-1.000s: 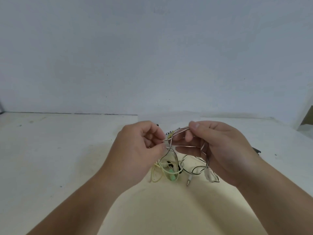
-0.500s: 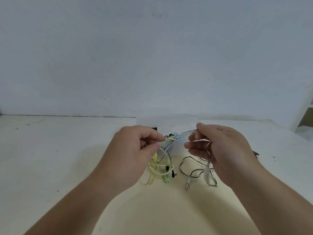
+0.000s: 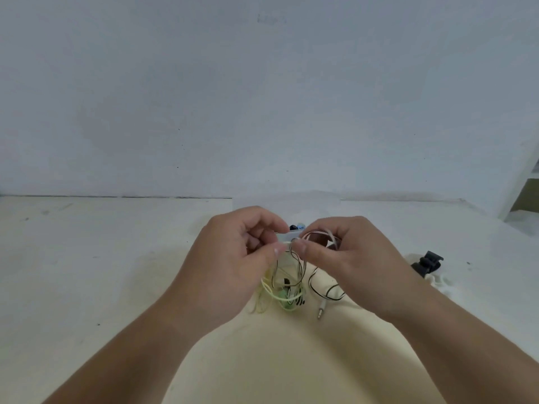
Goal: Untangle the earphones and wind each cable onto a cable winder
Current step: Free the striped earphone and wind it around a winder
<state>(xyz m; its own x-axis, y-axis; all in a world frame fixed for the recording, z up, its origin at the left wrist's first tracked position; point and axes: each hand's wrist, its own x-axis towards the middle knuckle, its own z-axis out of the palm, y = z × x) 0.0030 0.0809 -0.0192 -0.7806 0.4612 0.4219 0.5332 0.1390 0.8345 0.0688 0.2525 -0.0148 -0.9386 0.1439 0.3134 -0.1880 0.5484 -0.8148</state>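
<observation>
A tangle of earphone cables hangs between my two hands above the table. My left hand (image 3: 242, 258) pinches the knot of the tangled earphones (image 3: 287, 275) with thumb and forefinger. My right hand (image 3: 347, 258) pinches the same knot from the right, and a loop of the black-and-white cable (image 3: 320, 237) runs over its fingers. Yellow-green cable (image 3: 267, 295) dangles below onto the table beside a green earbud (image 3: 287, 301). A silver jack plug (image 3: 320, 312) lies under my right hand.
A black object, perhaps a cable winder (image 3: 427, 262), lies on the white table (image 3: 87, 272) to the right. A small dark and blue item (image 3: 297, 227) peeks out behind my fingers. A white wall rises at the table's far edge.
My hands had pulled apart, stretching a twisted strand between them; now they have come back together, both pinching the knot at the middle.
</observation>
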